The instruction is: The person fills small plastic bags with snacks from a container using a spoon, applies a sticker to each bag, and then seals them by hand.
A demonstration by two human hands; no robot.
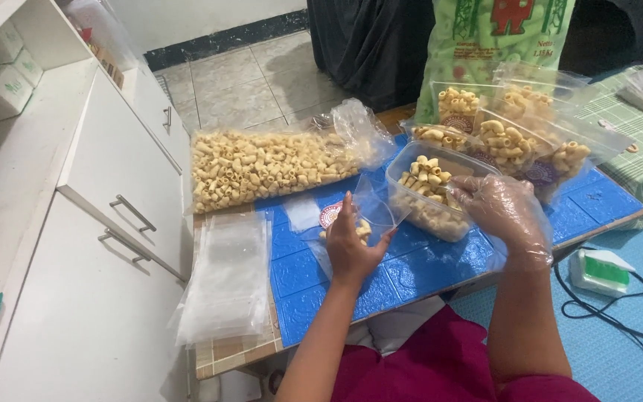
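My left hand (351,246) is bare and holds open a small clear plastic bag (370,212) with a few pale macaroni-shaped snacks at its bottom, over the blue mat (426,264). My right hand (504,212), in a thin clear plastic glove, is cupped with its fingers at the rim of a clear plastic tub (429,190) full of the same snacks, and looks closed on some of them. The tub stands just right of the small bag.
A large open bag of snacks (262,167) lies at the table's far left. Several filled small bags (519,138) are piled behind the tub, before a big green snack sack (485,37). A stack of empty clear bags (225,279) lies at the near left. White cabinets (106,246) stand left; a white-green device (597,272) with cables sits on the floor right.
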